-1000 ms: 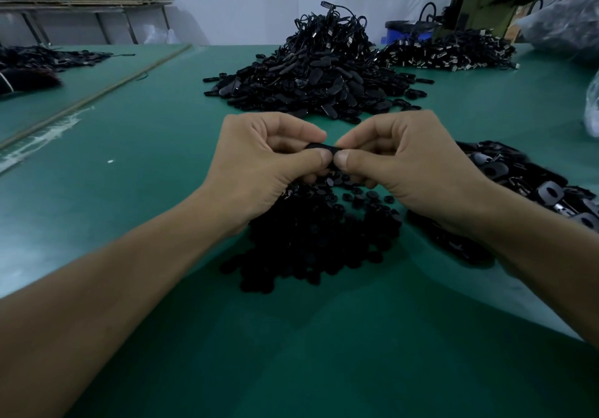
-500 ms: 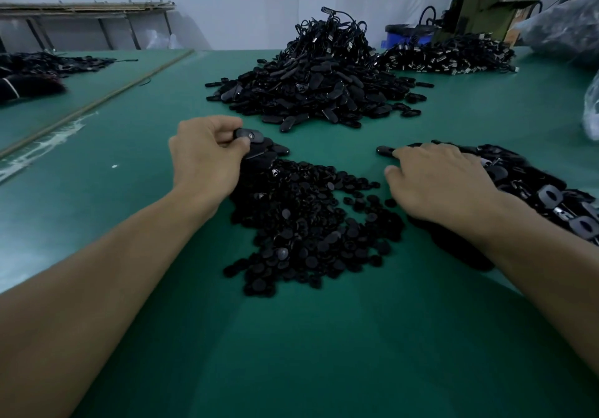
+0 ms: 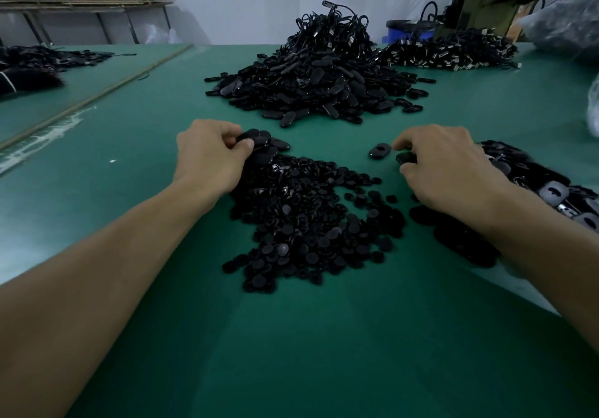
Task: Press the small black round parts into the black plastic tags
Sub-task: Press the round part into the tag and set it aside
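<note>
Green counter: the right hand clamps its grip on 1 black oval plastic tag; the left hand pinches a second tag, better swap it for 1 small black round part.

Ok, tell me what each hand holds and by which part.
The left hand pinches a black tag by its near end; the right hand grips a second tag by one end, fingers curled over it.

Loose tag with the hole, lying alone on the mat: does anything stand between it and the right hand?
Nothing visible does. The loose tag lies on bare green mat just off the right hand's index fingertip, not touching it. That hand pinches another dark tag under its thumb, though, so its fingers are occupied.
</note>
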{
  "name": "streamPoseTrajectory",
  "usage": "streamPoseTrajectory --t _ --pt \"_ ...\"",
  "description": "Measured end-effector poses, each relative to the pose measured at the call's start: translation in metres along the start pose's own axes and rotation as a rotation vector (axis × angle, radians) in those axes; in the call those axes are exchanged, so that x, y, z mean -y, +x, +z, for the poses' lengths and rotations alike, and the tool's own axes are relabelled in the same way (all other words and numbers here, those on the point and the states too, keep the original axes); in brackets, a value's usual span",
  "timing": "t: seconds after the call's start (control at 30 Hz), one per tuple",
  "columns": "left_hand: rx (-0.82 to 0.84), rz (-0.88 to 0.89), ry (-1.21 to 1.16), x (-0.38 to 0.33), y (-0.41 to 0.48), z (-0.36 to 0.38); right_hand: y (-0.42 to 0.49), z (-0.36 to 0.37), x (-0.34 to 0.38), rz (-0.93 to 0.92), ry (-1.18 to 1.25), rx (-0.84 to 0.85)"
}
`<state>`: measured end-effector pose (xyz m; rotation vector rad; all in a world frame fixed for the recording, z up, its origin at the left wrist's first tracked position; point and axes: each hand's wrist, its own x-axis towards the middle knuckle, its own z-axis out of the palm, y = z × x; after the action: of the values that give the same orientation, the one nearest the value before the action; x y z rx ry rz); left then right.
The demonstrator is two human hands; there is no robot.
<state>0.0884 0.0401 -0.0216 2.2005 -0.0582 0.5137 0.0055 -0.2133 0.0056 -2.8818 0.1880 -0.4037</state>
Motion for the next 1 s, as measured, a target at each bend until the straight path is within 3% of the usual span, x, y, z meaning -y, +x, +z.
streamPoseTrajectory --t 0.23,0.5,0.7,0.87,1.0 --pt "-0.059 0.117 -0.037 -0.006 -0.007 -0.003 0.005 -0.005 -0.006 0.057 0.110 0.038" --pt "-0.003 0.269 -0.002 -0.021 -0.025 -0.005 0.001 -0.001 0.002 -0.006 -0.038 0.079" --pt "-0.001 0.388 -0.104 -0.036 -0.045 0.000 0.000 0.001 0.003 -0.066 -0.049 0.044" --pt "0.083 0.414 -0.156 -0.043 -0.057 0.004 0.001 0.002 0.002 -0.134 0.125 -0.099" --pt "0.138 0.393 -0.180 -0.045 -0.058 0.004 0.000 0.002 0.004 -0.099 0.251 -0.113"
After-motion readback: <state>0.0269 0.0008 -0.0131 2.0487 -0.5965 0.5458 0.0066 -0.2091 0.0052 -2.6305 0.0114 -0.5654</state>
